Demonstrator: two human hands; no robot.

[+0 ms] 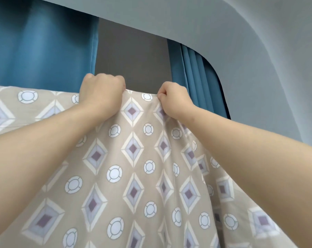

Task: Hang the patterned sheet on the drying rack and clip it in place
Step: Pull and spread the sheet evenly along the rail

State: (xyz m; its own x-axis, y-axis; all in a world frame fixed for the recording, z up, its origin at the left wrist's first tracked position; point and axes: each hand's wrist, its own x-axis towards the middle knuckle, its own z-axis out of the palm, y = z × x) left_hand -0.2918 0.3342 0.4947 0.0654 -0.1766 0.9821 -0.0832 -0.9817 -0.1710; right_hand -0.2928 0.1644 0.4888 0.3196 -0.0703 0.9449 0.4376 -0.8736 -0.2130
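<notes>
Looking up, we grip the top edge of the sheet (133,158) with both fists, left hand (101,90) and right hand (175,99) near each other, the cloth draping down before blue curtains (40,42).

Blue curtains (42,42) hang left and right (196,76); grey panel (132,58) between them. Pale ceiling (187,17) above, curving into pale wall (277,77) at right.

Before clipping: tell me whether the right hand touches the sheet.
Touching. The head view shows the right hand pinching the patterned sheet at its top edge.
</notes>
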